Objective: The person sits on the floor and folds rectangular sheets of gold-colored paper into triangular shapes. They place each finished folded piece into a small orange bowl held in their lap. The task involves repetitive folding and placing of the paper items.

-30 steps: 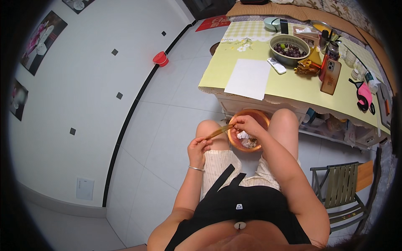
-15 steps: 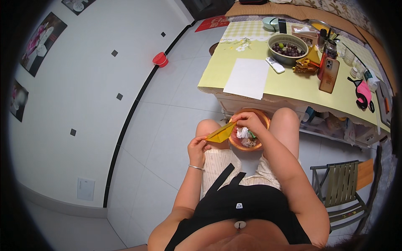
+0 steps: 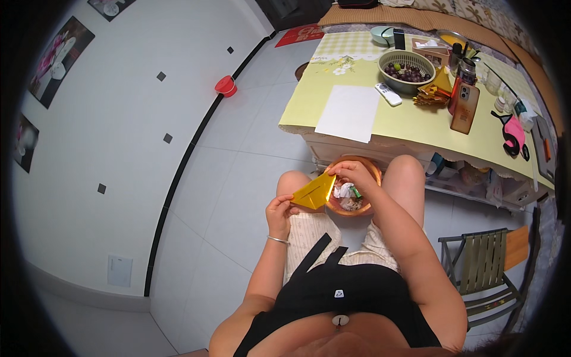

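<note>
Our left hand [image 3: 279, 210] pinches one corner of the gold paper [image 3: 315, 191], and our right hand [image 3: 353, 174] grips its other end, so we hold it spread between them, by our left knee [image 3: 290, 179]. Just beyond, a round bin [image 3: 374, 169] holds crumpled scraps [image 3: 344, 191]. Farther off, we see a table [image 3: 410, 123] bearing a white sheet [image 3: 347, 113], a phone [image 3: 465, 108], a remote [image 3: 388, 94] and a basket [image 3: 389, 78] of grapes [image 3: 409, 73].
</note>
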The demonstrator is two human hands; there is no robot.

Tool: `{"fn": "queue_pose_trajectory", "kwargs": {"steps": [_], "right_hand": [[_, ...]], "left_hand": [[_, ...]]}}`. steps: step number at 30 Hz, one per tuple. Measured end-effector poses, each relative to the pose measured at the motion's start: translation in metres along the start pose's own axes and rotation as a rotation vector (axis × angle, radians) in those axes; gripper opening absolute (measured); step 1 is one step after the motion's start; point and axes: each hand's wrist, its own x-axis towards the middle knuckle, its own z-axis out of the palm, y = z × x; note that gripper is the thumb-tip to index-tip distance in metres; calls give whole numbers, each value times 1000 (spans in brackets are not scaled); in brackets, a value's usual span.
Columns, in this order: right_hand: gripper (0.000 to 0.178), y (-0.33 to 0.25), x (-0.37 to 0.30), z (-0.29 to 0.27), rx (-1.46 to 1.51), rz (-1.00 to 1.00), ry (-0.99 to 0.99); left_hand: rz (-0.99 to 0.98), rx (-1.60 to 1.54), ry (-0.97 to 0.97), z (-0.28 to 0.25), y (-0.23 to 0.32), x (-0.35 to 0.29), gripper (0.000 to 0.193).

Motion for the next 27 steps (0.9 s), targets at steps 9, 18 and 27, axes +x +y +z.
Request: {"fn": "queue_pose_trajectory", "kwargs": {"steps": [9, 18, 27], "right_hand": [[28, -3, -2, 8, -22, -64, 4], [35, -5, -4, 6, 8, -70, 50], [15, 0, -3, 1, -9, -4, 12]], "left_hand": [[33, 145, 48, 5, -4, -1, 14], [75, 157, 80, 23, 0, -6, 28], [81, 189, 68, 14, -6, -6, 16]]}}
